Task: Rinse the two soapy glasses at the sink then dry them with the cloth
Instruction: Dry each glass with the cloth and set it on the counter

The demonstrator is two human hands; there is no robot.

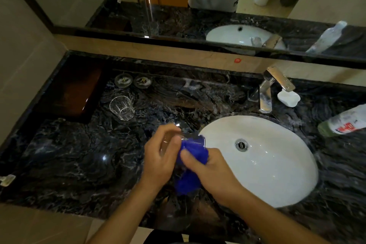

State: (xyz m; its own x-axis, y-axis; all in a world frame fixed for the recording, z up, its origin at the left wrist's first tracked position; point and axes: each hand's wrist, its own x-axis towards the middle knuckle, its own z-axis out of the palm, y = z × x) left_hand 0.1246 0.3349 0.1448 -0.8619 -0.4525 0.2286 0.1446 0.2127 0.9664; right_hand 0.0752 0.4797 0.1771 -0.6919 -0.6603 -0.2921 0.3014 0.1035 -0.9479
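Drying step: one glass held on its side between both hands, cloth worked into its mouth.

The left hand (160,156) grips the glass (190,137) around its base, with the long axis running across towards the right hand (210,166). That hand pinches the blue cloth (195,152) and pushes it into the open end, just beside the sink (277,164). The second glass (122,108) stands upright on the tabletop (79,154), beyond and outward of the left hand, which is the nearer hand for reaching it.

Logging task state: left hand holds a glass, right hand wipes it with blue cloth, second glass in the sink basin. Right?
No. Head view: the second glass stands on the marble counter, left of the sink basin. Left hand, right hand, blue cloth: as stated.
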